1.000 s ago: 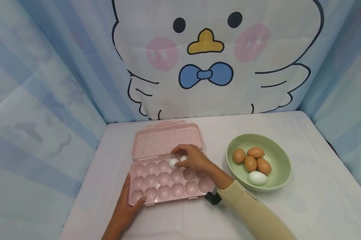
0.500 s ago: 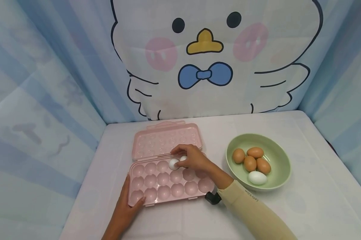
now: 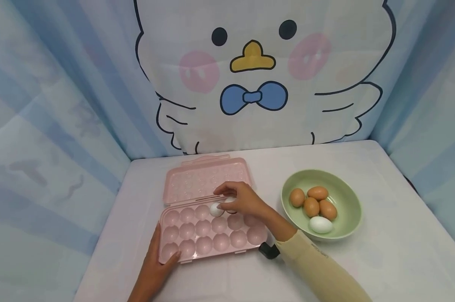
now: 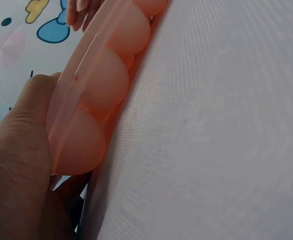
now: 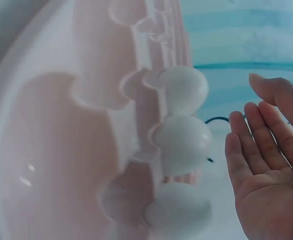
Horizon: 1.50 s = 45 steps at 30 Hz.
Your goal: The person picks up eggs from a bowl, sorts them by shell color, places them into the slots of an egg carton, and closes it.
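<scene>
The fingers of the right hand (image 3: 244, 202) are loosely spread, relaxed and apart from three white eggs (image 5: 186, 144) standing in the far row of a pink egg tray (image 3: 211, 230), whose left edge the left hand (image 3: 155, 258) grips, thumb on the near left corner. The tray lies left of centre on a white table (image 3: 246, 279), its open lid (image 3: 205, 179) toward the far edge. Nearer the table's right edge, a green bowl (image 3: 349, 214) holds four brown eggs (image 3: 311, 206) and one white egg (image 3: 321, 225).
</scene>
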{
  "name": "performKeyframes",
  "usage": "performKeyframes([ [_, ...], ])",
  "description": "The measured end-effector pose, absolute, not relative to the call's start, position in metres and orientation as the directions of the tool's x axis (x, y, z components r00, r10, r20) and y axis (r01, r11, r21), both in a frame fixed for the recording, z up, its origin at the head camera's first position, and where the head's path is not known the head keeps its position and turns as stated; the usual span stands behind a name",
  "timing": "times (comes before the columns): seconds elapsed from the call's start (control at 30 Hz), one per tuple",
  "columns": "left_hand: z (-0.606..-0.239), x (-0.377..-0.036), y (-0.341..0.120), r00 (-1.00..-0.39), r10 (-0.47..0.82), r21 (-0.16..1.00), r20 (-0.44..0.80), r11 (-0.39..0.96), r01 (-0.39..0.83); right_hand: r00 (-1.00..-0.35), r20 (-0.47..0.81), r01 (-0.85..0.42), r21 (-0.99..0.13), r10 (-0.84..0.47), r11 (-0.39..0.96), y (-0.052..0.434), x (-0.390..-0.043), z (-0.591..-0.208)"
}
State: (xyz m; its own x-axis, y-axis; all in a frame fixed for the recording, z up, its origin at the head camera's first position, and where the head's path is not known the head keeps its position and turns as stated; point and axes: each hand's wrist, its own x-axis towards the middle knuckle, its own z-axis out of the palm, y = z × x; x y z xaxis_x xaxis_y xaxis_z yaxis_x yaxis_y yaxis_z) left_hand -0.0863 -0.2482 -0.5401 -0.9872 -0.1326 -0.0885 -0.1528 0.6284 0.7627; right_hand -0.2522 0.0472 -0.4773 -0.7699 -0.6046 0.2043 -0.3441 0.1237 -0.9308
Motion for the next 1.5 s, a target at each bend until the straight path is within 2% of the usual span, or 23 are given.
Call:
performKeyframes([
  [0.17, -0.540, -0.085, -0.248, -0.984, -0.129, 0.753, -0.124, 0.633, -0.178, -0.756, 0.243, -0.375, -0.922, -0.608, 0.098, 0.066, -0.243, -0.462],
  [0.47, -0.540, -0.089, -0.250, -0.995, -0.089, 0.768, -0.039, 0.634, -0.086, -0.738, 0.295, -0.428, -0.900, -0.606, 0.083, 0.111, -0.227, -0.438],
  [0.7, -0.539, -0.093, -0.251, -0.997, -0.078, 0.777, -0.026, 0.625, -0.070, -0.759, 0.222, -0.417, -0.888, -0.612, 0.195, 0.153, -0.213, -0.427],
  [1.0, -0.531, -0.092, -0.256, -0.995, -0.097, 0.764, -0.038, 0.639, -0.092, -0.815, 0.193, -0.386, -0.884, -0.547, 0.263, 0.235, -0.209, -0.443],
  [1.2, -0.533, -0.094, -0.251, -0.990, -0.111, 0.764, -0.084, 0.631, -0.136, -0.848, 0.099, -0.320, -0.879, -0.521, 0.353, 0.284, -0.200, -0.449],
  [1.5, -0.540, -0.091, -0.245, -0.986, -0.109, 0.758, -0.129, 0.630, -0.169, -0.861, -0.009, -0.256, -0.856, -0.508, 0.449, 0.310, -0.189, -0.461],
])
